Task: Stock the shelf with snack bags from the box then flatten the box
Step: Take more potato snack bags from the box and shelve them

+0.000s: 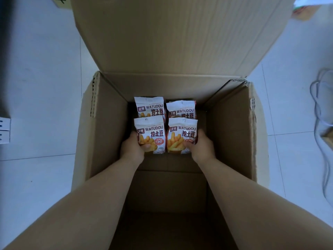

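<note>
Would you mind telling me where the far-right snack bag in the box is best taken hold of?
Probably by its top sealed edge, reaching down from above. The far-right snack bag leans toward the back wall of the cardboard box, and its lower half is hidden behind the near bag in the right hand, so only the flat top strip is free to pinch.

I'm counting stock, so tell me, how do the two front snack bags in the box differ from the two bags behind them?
The front bags are gripped, one in the left hand, one in the right hand; the back bags are untouched. The front bags show nearly their whole faces, while the back bags are half hidden behind them. All four share the same WATUDOU print and sit inside the open cardboard box.
</note>
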